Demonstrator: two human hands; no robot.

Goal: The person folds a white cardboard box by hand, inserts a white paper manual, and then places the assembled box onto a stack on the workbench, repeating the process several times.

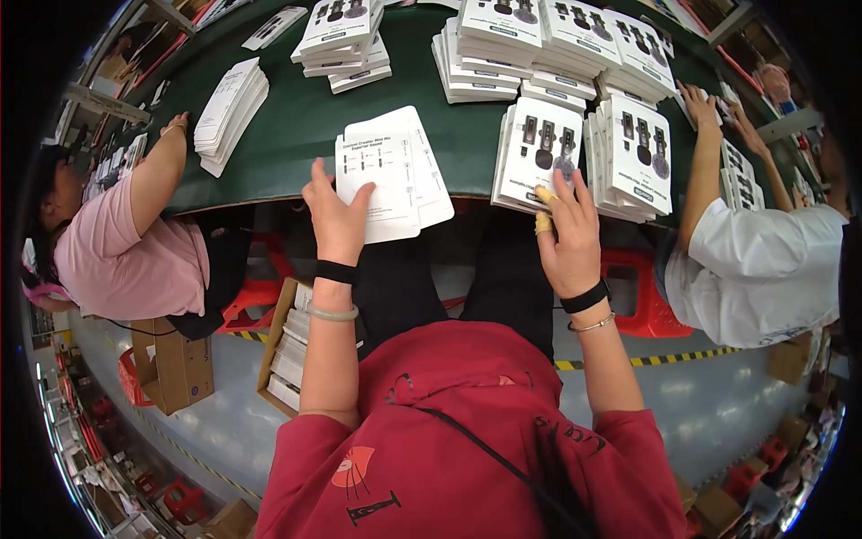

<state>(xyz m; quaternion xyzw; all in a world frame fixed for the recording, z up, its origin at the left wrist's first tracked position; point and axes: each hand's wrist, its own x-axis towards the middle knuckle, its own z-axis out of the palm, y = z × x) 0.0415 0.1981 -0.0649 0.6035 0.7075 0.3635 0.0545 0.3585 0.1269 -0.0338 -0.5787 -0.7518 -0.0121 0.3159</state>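
Observation:
My left hand is at the left edge of a few white printed cards. Its thumb lies on top of them and its fingers are along their side. The cards are fanned slightly and overhang the table's near edge. To the right, my right hand has its fingers apart, tips touching the near end of a stack of white packages with pictures of black microphones. Yellow covers are on two of its fingers. A similar stack stands just right of it.
More piled packages stand at the back of the green table. A stack of white leaflets lies to the left. Co-workers sit on both sides, in a pink shirt and a white shirt. A filled carton is on the floor.

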